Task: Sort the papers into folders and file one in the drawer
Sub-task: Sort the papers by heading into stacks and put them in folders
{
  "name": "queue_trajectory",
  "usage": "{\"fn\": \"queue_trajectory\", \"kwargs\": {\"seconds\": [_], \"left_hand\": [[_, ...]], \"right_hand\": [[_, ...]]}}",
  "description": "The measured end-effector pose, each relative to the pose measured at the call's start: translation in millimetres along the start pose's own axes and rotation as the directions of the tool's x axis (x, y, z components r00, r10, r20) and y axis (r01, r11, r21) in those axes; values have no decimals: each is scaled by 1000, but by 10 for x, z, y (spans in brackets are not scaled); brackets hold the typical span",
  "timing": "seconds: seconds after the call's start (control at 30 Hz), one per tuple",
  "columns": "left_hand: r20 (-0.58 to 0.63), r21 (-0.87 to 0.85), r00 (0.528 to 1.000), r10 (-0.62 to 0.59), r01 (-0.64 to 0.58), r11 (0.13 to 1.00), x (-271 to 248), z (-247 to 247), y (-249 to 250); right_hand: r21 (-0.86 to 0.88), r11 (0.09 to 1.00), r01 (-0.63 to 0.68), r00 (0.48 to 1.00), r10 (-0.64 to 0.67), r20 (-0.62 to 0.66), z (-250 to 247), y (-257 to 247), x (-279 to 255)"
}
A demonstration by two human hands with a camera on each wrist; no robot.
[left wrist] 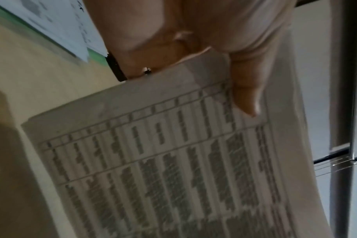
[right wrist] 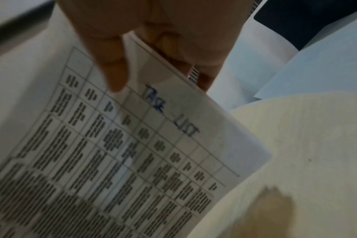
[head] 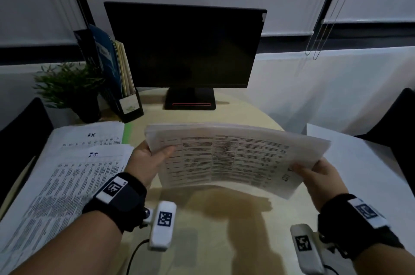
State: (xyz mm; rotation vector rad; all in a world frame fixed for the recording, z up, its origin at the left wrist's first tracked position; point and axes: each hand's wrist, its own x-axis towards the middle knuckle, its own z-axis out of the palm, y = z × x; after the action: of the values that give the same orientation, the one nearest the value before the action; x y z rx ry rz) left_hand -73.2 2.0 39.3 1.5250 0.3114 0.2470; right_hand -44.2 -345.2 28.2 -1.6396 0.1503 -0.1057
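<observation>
Head view: both hands hold a stack of printed sheets [head: 233, 157] in mid-frame, lifted off the pale desk [head: 224, 229] w/ its shadow underneath. Left hand [head: 148, 160] pinches the stack's left edge, thumb on top; right hand [head: 318, 175] pinches the right edge. More printed papers [head: 67, 173] lie spread at lower left on a green folder [head: 126, 133]. Dark monitor [head: 186, 47] at top centre; file holder [head: 128, 103] and small plant [head: 67, 86] to its left. White sheets [head: 359, 162] at right edge.

Left wrist view: thumb [left wrist: 244, 96] presses on the sheet's table print, fingers curled under; blurry.

Right wrist view: thumb [right wrist: 112, 64] on top, fingers [right wrist: 204, 61] under the corner, near a handwritten heading ending in "LIST" [right wrist: 185, 130].
</observation>
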Motion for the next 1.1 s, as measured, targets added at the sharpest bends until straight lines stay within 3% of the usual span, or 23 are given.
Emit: {"fn": "queue_trajectory", "kwargs": {"seconds": [0.07, 0.17, 0.3, 0.53, 0.6, 0.67, 0.73, 0.83, 0.97, 1.03, 1.1], "left_hand": [[62, -41, 998, 26, -24, 999, 42, -55, 25], [165, 35, 986, -27, 21, 999, 52, -52, -33], [28, 152, 999, -46, 41, 988, 54, -16, -65], [-52, -9, 976, 213, -213, 977, -11, 24, 418], [-2, 55, 984, 178, -178, 982, 20, 38, 415], [51, 209, 996, 67, -77, 975, 40, 99, 319], [-20, 265, 1000, 22, -16, 964, -12, 180, 223], [-90, 222, 991, 98, -76, 972, -99, 269, 177], [-139, 173, 970, 200, -175, 969, -134, 222, 221], [-123, 192, 976, 181, -156, 969, -139, 217, 171], [-96, 194, 994, 58, -38, 980, -137, 226, -9]], "right_hand": [[7, 1000, 6, 997, -7, 80, -21, -15, 6], [-33, 996, -88, 987, 92, 131, 83, 67, -1], [-77, 995, -67, 997, 64, -40, 202, -1, -4], [18, 991, 129, 982, -125, -144, 110, -398, -75], [71, 988, 137, 975, -122, -186, 121, -441, -87], [45, 991, 128, 974, -117, -195, 178, -453, -96], [15, 994, 111, 978, -107, -179, 257, -457, -137], [57, 992, 114, 980, -103, -169, 316, -514, -199], [162, 973, 164, 957, -117, -266, 265, -575, -259], [133, 986, 96, 964, -59, -258, 281, -450, -277], [119, 992, -32, 974, 58, -219, 302, -214, -290]]}}
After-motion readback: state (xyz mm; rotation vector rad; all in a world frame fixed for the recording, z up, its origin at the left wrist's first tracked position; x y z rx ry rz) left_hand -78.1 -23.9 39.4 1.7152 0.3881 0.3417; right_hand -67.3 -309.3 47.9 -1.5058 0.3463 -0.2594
